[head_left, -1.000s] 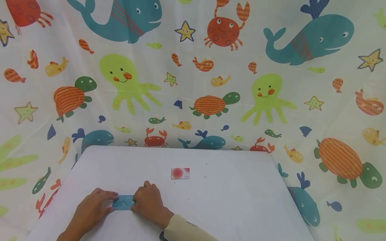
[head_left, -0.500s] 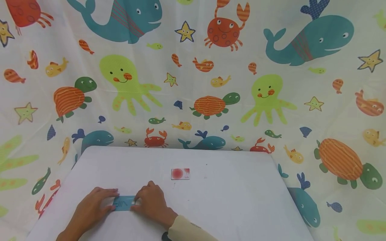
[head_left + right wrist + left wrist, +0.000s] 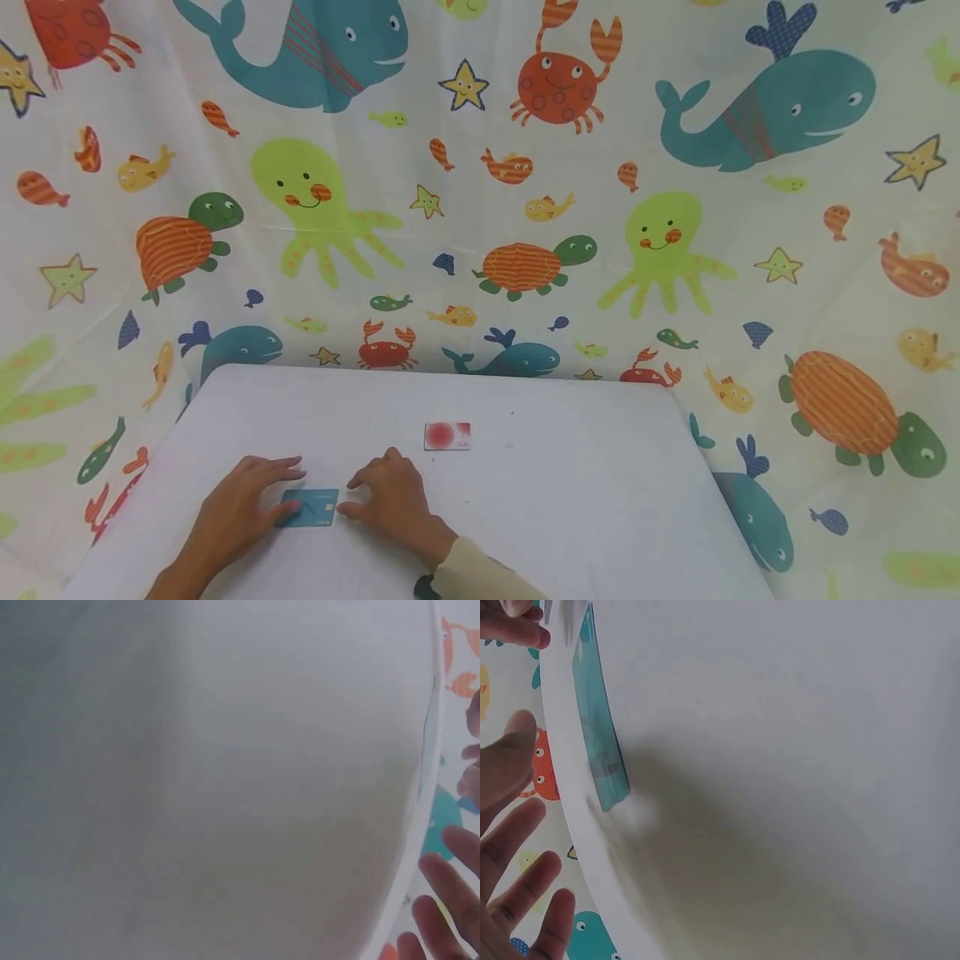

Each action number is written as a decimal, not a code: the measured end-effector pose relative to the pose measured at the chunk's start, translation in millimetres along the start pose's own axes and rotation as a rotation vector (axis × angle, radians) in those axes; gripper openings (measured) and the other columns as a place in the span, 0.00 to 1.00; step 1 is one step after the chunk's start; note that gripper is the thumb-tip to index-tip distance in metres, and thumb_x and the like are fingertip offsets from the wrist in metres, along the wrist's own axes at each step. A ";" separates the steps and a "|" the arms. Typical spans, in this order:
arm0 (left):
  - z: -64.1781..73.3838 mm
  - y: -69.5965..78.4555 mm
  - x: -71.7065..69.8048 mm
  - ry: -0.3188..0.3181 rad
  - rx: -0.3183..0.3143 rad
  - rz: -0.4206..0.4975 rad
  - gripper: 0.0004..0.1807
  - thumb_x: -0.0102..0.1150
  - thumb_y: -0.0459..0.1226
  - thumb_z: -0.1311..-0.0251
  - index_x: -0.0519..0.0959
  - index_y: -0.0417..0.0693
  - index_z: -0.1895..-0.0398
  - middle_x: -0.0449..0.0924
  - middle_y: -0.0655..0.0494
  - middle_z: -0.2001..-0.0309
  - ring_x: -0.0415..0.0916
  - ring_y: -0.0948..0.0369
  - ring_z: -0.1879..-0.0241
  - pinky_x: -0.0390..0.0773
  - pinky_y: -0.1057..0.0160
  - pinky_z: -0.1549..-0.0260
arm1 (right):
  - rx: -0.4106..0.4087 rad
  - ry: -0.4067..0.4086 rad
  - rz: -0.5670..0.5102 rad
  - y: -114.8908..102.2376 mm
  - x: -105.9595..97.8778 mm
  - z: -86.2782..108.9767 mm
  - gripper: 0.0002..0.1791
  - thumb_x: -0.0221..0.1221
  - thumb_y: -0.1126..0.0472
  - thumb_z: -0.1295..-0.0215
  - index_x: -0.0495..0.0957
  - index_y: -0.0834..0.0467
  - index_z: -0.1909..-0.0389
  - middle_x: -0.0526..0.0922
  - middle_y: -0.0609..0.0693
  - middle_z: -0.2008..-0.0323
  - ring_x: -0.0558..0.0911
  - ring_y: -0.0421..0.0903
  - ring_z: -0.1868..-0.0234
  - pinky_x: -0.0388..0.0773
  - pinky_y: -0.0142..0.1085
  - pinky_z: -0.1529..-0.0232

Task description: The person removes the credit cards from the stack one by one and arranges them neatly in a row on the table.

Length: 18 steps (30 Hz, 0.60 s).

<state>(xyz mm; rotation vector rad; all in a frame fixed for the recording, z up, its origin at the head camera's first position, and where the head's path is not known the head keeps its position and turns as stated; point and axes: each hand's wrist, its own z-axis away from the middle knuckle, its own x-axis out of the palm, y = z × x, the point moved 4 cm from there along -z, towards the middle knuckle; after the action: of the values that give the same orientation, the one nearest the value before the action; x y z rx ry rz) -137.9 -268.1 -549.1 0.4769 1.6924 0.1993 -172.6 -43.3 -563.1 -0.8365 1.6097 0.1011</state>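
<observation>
A blue card [image 3: 315,507] with a chip at its right end lies flat on the white table; in the left wrist view the same blue card [image 3: 598,720] appears edge-on as a narrow strip. My left hand [image 3: 238,504] is at the card's left end, fingers spread, its thumb overlapping the card in the head view. Just off the right end is my right hand [image 3: 397,502], thumb and forefinger parted with nothing between them. The left wrist view has the left hand's fingers [image 3: 525,855] apart from the card. Loosely spread fingers [image 3: 446,900] of the right hand show in the right wrist view.
Farther back on the white table [image 3: 585,483] lies a red-and-white card [image 3: 447,437]. Behind the table hangs a curtain [image 3: 480,208] printed with sea animals. A dark band [image 3: 426,587] is on the right wrist, by a beige sleeve [image 3: 487,573].
Both hands have let go of the blue card, their fingers opening away from its ends. The right hand has shifted slightly right, uncovering the chip. The head view has tilted a little.
</observation>
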 end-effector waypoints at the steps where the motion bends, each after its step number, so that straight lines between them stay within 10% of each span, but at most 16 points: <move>1: -0.9 1.2 0.4 0.000 -0.002 0.002 0.24 0.84 0.46 0.49 0.90 0.58 0.47 0.88 0.57 0.40 0.82 0.52 0.46 0.85 0.40 0.45 | 0.001 0.005 -0.006 1.8 -1.4 0.5 0.16 0.73 0.36 0.38 0.92 0.36 0.54 0.91 0.28 0.60 0.72 0.27 0.63 0.64 0.17 0.63; 18: -17.4 23.3 7.9 0.078 0.051 0.039 0.23 0.85 0.44 0.49 0.90 0.57 0.47 0.88 0.59 0.40 0.81 0.53 0.43 0.84 0.41 0.42 | 0.065 0.049 -0.061 40.1 -12.6 6.5 0.15 0.73 0.38 0.37 0.91 0.38 0.53 0.90 0.30 0.58 0.79 0.31 0.55 0.76 0.24 0.52</move>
<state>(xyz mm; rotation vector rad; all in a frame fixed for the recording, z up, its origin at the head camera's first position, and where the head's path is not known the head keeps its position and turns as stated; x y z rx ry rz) -151.1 -241.5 -543.9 0.5464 1.7685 0.2055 -189.9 -5.0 -568.9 -0.8419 1.6231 -0.0149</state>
